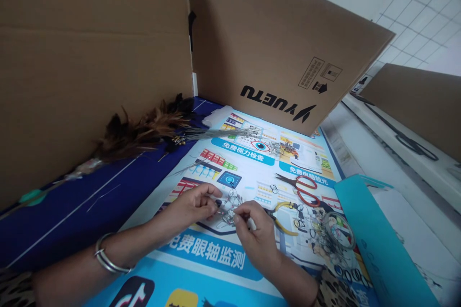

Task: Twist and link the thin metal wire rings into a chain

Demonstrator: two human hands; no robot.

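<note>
My left hand (201, 204) reaches in from the left with thumb and fingers pinched together. Facing it, my right hand (254, 225) is closed too, thumb against forefinger. Something thin seems to lie at the fingertips of both, too small to name. Between and just behind the fingers is a tangled heap of small bent wire pieces (233, 201) on the printed poster sheet (248, 187). Close to my right hand lie yellow-handled pliers (284, 218), their jaws partly hidden behind it. Red-handled scissors (302, 188) rest farther back, blades pointing left.
A bundle of straight wires (223, 133) lies at the back, near brown feathers (144, 129). On the right are a wire coil (339, 230), several dark rings (349, 274) and a turquoise box (382, 240). Cardboard panels (273, 43) stand behind and to the left.
</note>
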